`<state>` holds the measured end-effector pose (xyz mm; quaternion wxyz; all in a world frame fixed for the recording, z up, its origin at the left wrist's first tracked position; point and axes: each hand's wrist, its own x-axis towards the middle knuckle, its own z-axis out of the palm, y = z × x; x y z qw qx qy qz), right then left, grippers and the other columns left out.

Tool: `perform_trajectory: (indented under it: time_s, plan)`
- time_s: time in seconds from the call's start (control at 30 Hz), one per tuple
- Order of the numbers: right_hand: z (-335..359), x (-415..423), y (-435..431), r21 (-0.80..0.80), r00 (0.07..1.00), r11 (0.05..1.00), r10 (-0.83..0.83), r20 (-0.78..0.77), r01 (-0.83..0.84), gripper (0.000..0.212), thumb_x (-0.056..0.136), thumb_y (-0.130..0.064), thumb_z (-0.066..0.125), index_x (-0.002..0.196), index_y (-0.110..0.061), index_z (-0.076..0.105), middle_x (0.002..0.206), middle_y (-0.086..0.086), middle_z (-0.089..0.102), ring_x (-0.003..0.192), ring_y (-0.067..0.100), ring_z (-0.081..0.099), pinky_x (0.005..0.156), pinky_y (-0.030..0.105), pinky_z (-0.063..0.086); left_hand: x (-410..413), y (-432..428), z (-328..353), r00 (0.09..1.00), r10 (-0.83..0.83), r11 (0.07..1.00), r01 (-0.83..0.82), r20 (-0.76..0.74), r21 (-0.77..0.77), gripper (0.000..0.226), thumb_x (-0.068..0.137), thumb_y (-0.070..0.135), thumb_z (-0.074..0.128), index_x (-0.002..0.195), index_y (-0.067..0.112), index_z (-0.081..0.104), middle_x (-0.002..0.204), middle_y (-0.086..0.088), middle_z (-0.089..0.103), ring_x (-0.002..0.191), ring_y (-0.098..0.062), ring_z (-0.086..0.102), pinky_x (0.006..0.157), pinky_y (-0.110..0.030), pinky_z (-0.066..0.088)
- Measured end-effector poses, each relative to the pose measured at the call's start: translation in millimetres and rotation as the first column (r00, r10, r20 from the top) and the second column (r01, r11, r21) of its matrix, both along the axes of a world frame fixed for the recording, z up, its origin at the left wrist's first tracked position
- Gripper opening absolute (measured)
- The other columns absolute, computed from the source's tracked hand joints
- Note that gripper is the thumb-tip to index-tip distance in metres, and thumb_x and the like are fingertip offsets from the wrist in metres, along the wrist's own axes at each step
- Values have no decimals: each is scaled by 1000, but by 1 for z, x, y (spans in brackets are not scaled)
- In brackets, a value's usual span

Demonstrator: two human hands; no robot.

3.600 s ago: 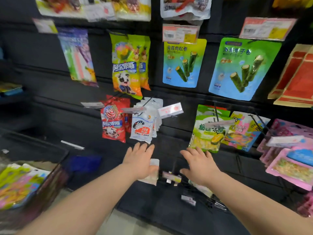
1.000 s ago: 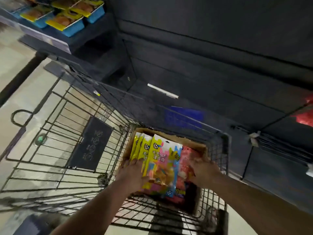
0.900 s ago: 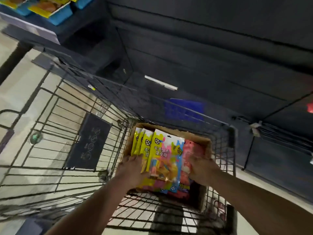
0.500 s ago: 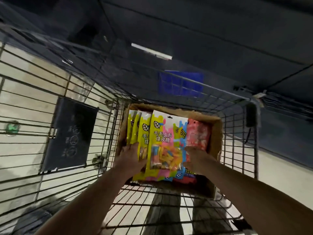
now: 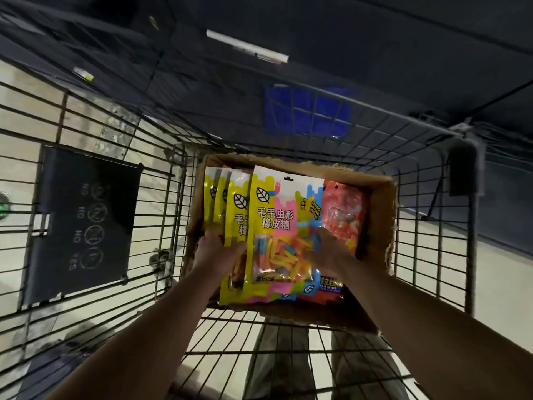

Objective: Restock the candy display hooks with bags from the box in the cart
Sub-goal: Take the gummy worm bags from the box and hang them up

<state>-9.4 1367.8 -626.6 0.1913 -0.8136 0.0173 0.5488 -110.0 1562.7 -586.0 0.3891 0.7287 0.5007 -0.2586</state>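
Both outstretched, left hand point(image 5: 215, 251), right hand point(image 5: 330, 249), gripping candy bag point(image 5: 274, 215) in box point(image 5: 381, 223).

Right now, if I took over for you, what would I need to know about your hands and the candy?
Left hand: grips the left side of the yellow candy bags.
Right hand: grips their right side.
The bags stand in the cardboard box inside the cart, beside red bags.
Done: stack gathered.
To do: lift it out and hang bags on the hooks, which are out of view.
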Motion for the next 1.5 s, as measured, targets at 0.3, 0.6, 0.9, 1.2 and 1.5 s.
perform_trajectory:
  time_s: [0.3, 0.6, 0.9, 1.2, 1.5]
  plan:
    - [-29, -1, 3, 44, 856, 860, -500, -134, 509, 61, 72, -37, 80, 124, -14, 59, 120, 7, 62, 108, 26, 59, 85, 33, 49, 3, -3, -15, 983, 181, 982, -178, 32, -65, 42, 79, 31, 74, 117, 15, 63, 108, -3, 66, 98, -23, 59, 79, -30, 44]
    - [-38, 4, -4, 109, 790, 784, -593, -155, 611, 51, 73, -23, 81, 118, -5, 63, 117, 11, 66, 106, 28, 63, 93, 41, 52, 7, -9, -13, 983, 182, 983, -181, 33, -41, 37, 84, 26, 70, 119, 12, 66, 109, -11, 67, 89, -21, 53, 77, -26, 39]
    - [-20, -5, -24, 205, 693, 662, -683, -231, 721, 40, 80, -7, 73, 118, -2, 61, 119, 18, 66, 106, 33, 63, 97, 48, 49, 9, -12, -5, 998, 53, 996, -51, 23, -79, 43, 63, 42, 69, 100, 20, 71, 85, 0, 66, 82, -21, 60, 59, -22, 36]
    - [12, -10, -42, 249, 686, 641, -699, -204, 726, 56, 70, -33, 79, 119, -19, 56, 119, 8, 65, 104, 27, 65, 96, 49, 51, -5, -16, 26, 967, 199, 970, -172, 159, -170, 10, 89, 6, 62, 97, 3, 67, 71, -7, 63, 42, -4, 60, 35, -11, 40]
    - [83, 1, -46, 316, 707, 650, -698, -113, 692, 46, 68, -32, 78, 105, -14, 57, 107, 13, 68, 98, 32, 67, 89, 54, 54, -1, -12, 71, 881, 409, 899, -343, 240, -272, 5, 79, 22, 73, 75, 24, 70, 83, -4, 72, 76, -25, 67, 80, -38, 55]
